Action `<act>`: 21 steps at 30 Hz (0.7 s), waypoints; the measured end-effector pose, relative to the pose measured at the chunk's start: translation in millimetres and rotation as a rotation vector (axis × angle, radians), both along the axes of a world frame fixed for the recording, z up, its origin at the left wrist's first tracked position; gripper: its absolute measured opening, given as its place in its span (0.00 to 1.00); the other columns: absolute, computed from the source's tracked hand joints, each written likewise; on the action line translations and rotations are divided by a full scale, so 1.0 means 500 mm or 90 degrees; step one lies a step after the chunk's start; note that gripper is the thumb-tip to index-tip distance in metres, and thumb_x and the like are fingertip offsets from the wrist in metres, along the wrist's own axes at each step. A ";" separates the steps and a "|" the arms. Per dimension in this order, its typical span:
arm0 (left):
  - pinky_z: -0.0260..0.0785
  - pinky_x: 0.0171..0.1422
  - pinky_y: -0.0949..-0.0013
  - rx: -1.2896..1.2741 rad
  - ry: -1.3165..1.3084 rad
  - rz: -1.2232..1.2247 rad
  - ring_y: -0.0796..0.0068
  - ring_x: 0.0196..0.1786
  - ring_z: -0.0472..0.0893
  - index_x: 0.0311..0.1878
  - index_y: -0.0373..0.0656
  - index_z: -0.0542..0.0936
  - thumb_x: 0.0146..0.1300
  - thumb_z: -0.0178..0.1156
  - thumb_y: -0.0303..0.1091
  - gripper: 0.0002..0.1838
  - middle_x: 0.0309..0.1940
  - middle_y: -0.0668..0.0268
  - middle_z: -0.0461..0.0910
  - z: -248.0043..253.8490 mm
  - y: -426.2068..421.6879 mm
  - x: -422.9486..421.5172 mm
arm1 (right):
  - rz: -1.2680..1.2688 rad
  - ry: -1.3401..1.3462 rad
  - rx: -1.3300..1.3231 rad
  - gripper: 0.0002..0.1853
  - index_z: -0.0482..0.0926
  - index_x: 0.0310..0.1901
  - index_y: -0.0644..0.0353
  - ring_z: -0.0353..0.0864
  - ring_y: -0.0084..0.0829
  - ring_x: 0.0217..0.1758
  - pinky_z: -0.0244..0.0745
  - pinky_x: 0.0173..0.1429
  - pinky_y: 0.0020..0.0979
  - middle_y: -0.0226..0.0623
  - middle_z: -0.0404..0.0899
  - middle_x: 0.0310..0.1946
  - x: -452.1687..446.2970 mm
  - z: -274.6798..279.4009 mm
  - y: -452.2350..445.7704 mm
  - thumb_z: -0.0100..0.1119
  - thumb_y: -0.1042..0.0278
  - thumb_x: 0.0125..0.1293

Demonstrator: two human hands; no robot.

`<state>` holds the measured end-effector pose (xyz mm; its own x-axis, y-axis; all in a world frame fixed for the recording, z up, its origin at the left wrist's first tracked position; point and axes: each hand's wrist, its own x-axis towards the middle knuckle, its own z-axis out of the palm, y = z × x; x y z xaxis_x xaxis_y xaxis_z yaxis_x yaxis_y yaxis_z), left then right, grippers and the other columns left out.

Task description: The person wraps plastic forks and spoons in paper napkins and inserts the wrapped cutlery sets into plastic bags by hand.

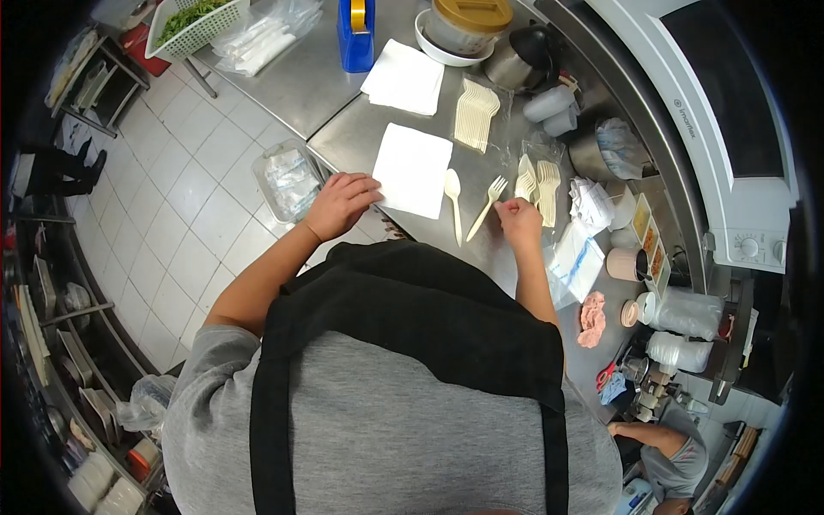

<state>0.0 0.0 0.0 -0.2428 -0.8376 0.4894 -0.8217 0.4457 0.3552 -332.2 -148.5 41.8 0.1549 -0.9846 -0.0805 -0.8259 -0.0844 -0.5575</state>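
A white paper napkin (414, 172) lies flat on the steel table. My left hand (348, 199) rests at its left edge, fingers stretched out and touching the paper near its lower corner. Right of the napkin are a cream plastic spoon (454, 202) and a cream plastic fork (487, 209), side by side. Curled fingers of my right hand (521, 221) come up against the right side of the fork's handle; whether they grip it is hidden. Just beyond that hand are stacked spoons (526, 178) and stacked forks (548, 190) in a clear bag.
Folded napkins (402, 77) and a cutlery stack (475, 114) sit farther back, near a blue tape dispenser (357, 39). Lidded tub (468, 26), metal pitcher (521, 58) and microwave (730, 129) line the far side. A co-worker (674, 446) is at lower right.
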 end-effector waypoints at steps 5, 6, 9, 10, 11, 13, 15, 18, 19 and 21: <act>0.64 0.59 0.60 -0.014 0.008 0.004 0.66 0.59 0.73 0.46 0.49 0.79 0.52 0.63 0.26 0.16 0.52 0.71 0.77 0.005 -0.003 0.004 | 0.043 0.074 -0.100 0.15 0.81 0.30 0.62 0.82 0.42 0.27 0.77 0.36 0.39 0.44 0.81 0.22 0.037 -0.023 0.015 0.68 0.59 0.49; 0.64 0.59 0.60 -0.010 0.013 0.004 0.66 0.59 0.73 0.46 0.49 0.79 0.52 0.63 0.26 0.16 0.52 0.71 0.77 0.005 0.001 0.001 | 0.055 0.070 -0.112 0.14 0.81 0.32 0.62 0.83 0.42 0.28 0.77 0.37 0.38 0.43 0.82 0.23 0.045 -0.013 0.019 0.68 0.60 0.50; 0.64 0.59 0.60 -0.007 0.015 0.004 0.67 0.59 0.73 0.45 0.49 0.80 0.53 0.63 0.27 0.15 0.52 0.72 0.77 0.005 -0.001 0.003 | 0.058 -0.025 -0.083 0.13 0.82 0.33 0.62 0.83 0.41 0.29 0.77 0.38 0.37 0.42 0.82 0.24 0.077 0.022 0.035 0.68 0.62 0.50; 0.65 0.58 0.60 -0.008 0.013 0.004 0.67 0.58 0.73 0.45 0.50 0.80 0.53 0.64 0.28 0.14 0.52 0.72 0.77 0.004 -0.002 0.003 | 0.070 -0.026 -0.063 0.13 0.82 0.33 0.62 0.83 0.41 0.29 0.78 0.38 0.37 0.42 0.82 0.25 0.088 0.031 0.041 0.69 0.62 0.50; 0.65 0.58 0.60 -0.008 0.012 0.004 0.67 0.58 0.73 0.45 0.50 0.80 0.53 0.64 0.29 0.14 0.52 0.73 0.77 0.003 -0.002 0.003 | 0.082 -0.027 -0.043 0.13 0.82 0.33 0.62 0.83 0.40 0.29 0.78 0.38 0.36 0.42 0.82 0.25 0.099 0.039 0.048 0.69 0.63 0.50; 0.65 0.57 0.61 -0.005 0.019 -0.003 0.65 0.58 0.74 0.45 0.48 0.81 0.54 0.64 0.28 0.14 0.51 0.70 0.78 0.013 -0.001 0.002 | 0.104 -0.019 -0.021 0.12 0.82 0.33 0.62 0.83 0.40 0.30 0.78 0.38 0.36 0.41 0.83 0.25 0.115 0.043 0.061 0.69 0.63 0.50; 0.66 0.56 0.62 -0.009 0.024 -0.006 0.64 0.57 0.75 0.44 0.48 0.81 0.54 0.65 0.28 0.13 0.51 0.69 0.79 0.016 -0.001 0.001 | 0.128 0.000 -0.019 0.13 0.83 0.33 0.61 0.83 0.40 0.30 0.78 0.38 0.36 0.41 0.83 0.25 0.126 0.043 0.072 0.70 0.63 0.50; 0.67 0.56 0.62 -0.021 0.028 -0.009 0.65 0.57 0.75 0.44 0.48 0.81 0.53 0.65 0.28 0.13 0.50 0.69 0.80 0.012 -0.002 0.001 | 0.150 0.078 -0.027 0.12 0.83 0.33 0.60 0.83 0.42 0.32 0.78 0.40 0.38 0.42 0.83 0.26 0.131 0.017 0.075 0.70 0.62 0.49; 0.67 0.56 0.62 -0.025 0.027 -0.009 0.65 0.56 0.75 0.44 0.48 0.81 0.53 0.65 0.29 0.13 0.50 0.70 0.80 0.009 -0.003 0.002 | 0.163 0.099 -0.035 0.12 0.83 0.33 0.59 0.83 0.43 0.32 0.78 0.40 0.39 0.42 0.83 0.27 0.131 0.011 0.073 0.70 0.62 0.49; 0.67 0.56 0.62 -0.030 0.026 -0.006 0.66 0.56 0.76 0.44 0.48 0.82 0.53 0.65 0.29 0.13 0.49 0.70 0.80 0.005 -0.005 0.004 | 0.176 0.082 -0.061 0.11 0.83 0.32 0.58 0.82 0.44 0.33 0.77 0.40 0.40 0.42 0.82 0.28 0.132 0.023 0.056 0.69 0.62 0.50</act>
<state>2.2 -2.6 2.6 -0.2298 -0.8110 0.5381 -0.8026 0.4706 0.3665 -266.2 -120.6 53.5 0.4118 -0.9109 -0.0259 -0.8278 -0.3620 -0.4285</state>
